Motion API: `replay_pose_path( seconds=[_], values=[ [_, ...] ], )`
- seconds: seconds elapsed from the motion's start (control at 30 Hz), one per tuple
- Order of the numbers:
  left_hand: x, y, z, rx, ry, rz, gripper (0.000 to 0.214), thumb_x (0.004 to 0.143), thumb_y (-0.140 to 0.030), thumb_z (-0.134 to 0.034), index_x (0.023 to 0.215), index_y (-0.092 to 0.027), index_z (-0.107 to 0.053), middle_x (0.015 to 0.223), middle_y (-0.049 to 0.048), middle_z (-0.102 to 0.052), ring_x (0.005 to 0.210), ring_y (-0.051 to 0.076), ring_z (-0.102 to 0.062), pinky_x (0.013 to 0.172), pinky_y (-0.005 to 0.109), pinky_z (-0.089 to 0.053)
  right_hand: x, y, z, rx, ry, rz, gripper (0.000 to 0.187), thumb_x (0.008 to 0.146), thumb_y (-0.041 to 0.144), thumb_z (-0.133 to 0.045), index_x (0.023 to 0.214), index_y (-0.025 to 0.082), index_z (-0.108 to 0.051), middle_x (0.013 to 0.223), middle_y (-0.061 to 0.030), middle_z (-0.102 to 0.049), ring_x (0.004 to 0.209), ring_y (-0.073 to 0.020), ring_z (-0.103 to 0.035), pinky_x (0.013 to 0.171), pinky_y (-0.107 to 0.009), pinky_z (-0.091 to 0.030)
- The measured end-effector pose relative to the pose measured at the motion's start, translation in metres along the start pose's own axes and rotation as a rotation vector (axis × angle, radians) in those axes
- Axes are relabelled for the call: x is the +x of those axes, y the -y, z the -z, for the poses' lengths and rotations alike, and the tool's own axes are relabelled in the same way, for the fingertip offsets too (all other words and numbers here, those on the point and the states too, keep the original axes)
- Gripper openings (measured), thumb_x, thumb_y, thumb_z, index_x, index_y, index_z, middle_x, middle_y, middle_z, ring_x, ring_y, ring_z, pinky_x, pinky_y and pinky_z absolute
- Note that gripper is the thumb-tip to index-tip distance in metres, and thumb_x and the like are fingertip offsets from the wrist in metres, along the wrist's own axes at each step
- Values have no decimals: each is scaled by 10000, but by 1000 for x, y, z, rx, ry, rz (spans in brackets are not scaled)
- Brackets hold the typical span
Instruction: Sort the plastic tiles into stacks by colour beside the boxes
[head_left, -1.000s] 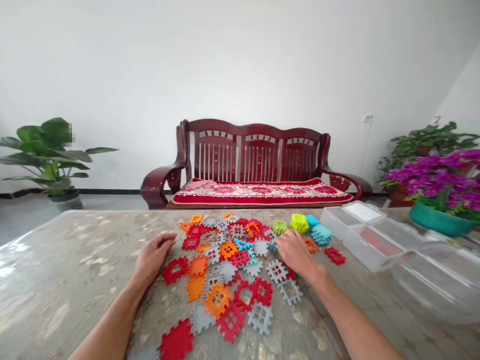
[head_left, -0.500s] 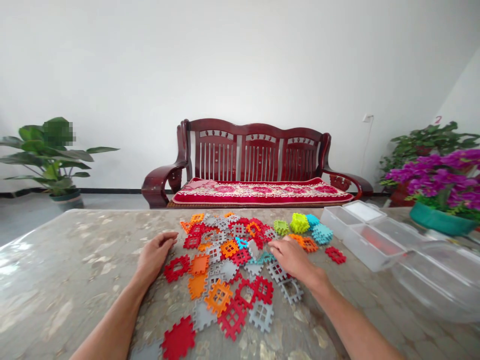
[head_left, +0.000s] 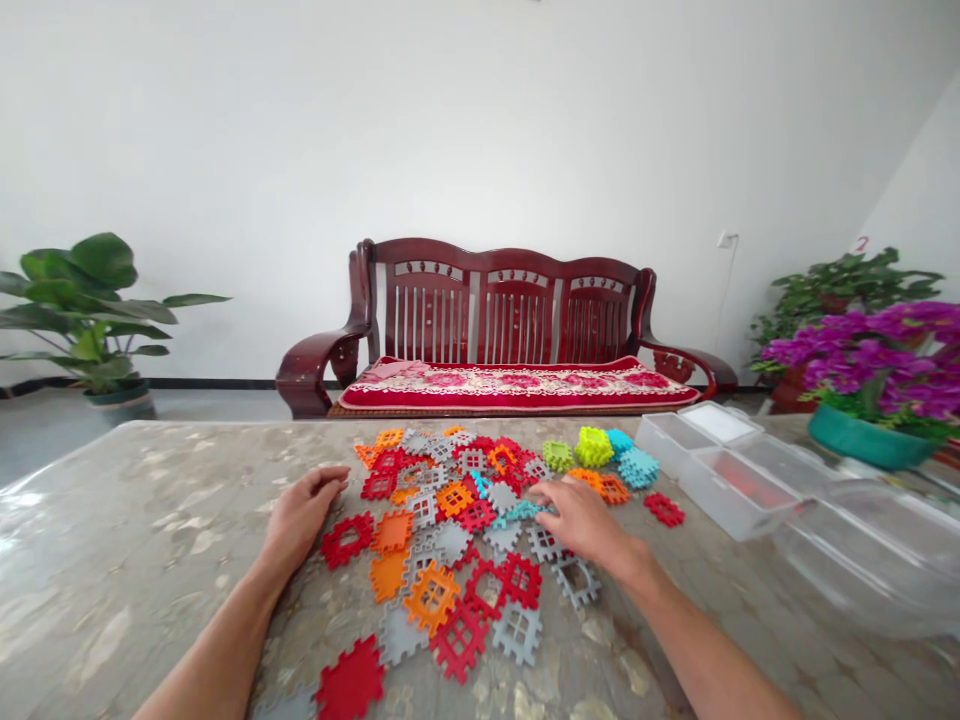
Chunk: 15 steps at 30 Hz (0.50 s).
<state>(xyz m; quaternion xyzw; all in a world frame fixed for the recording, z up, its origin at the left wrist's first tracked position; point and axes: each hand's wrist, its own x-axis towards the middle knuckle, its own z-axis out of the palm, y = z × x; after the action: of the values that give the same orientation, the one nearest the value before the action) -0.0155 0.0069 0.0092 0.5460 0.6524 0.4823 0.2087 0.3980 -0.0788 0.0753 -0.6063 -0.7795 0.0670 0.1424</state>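
Pale-blue plastic, toothed along its edge, lies at the fingertips of the right hand (head_left: 583,518); the forefinger and thumb stand a little apart beside this light-blue piece (head_left: 523,509), but from this angle one cannot tell whether they grip it. Touching or just beyond it is a smooth, solid grey tile (head_left: 502,496). The left hand (head_left: 300,515) rests at the left margin of the heap, its fingers loosely bent and unclosed, near a red openwork piece (head_left: 328,547) with a large central hole. Between the hands, flat notched squares overlap in red, grey and orange: some are solid, such as the orange tile (head_left: 393,531), others pierced with four panes, such as the orange window piece (head_left: 433,597). Nearest the viewer lies a plain red tile (head_left: 350,680). Beyond the right hand stand a yellow-green stack (head_left: 594,447) and a blue stack (head_left: 638,467); farther right is a translucent, compartmented plastic box (head_left: 739,522). All lie on a glossy, stone-patterned tabletop (head_left: 172,540). Behind it, a polished dark-red wooden bench (head_left: 514,262) with slatted back bears a floral-patterned cushion (head_left: 517,383).
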Motion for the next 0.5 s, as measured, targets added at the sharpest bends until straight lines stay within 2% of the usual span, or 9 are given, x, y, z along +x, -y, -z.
replay_pose_path(
  seconds=[0.1, 0.23, 0.37, 0.5],
  values=[
    [2, 1, 1, 0, 43, 33, 371, 647, -444, -594, 921, -241, -741, 957, 39, -788, 912, 247, -704, 873, 345, -534, 2, -6, 6, 132, -44, 31, 293, 878, 226, -519, 1097, 237, -712, 1105, -47, -740, 1027, -199, -652, 886, -287, -442],
    [4, 5, 1, 2, 41, 52, 359, 634, -456, -611, 903, -256, -740, 939, 31, -787, 924, 264, -700, 909, 379, -524, 9, -26, 15, 300, -152, -25, 302, 874, 230, -486, 1096, 212, -691, 938, -45, -758, 881, -189, -687, 808, -292, -481],
    [5, 6, 0, -19, 49, 42, 354, 634, -462, -606, 896, -260, -732, 925, 24, -783, 948, 273, -701, 929, 396, -527, 14, -74, 24, 512, -386, -197, 244, 805, 311, -545, 948, 185, -697, 896, -55, -753, 823, -201, -692, 756, -313, -533],
    [5, 4, 1, 6, 58, 65, 354, 627, -469, -599, 882, -261, -729, 935, 33, -778, 974, 291, -699, 958, 419, -518, 6, -136, 31, 686, -636, -437, 342, 747, 365, -562, 974, 163, -717, 801, -53, -748, 669, -192, -688, 632, -301, -561]
  ],
)
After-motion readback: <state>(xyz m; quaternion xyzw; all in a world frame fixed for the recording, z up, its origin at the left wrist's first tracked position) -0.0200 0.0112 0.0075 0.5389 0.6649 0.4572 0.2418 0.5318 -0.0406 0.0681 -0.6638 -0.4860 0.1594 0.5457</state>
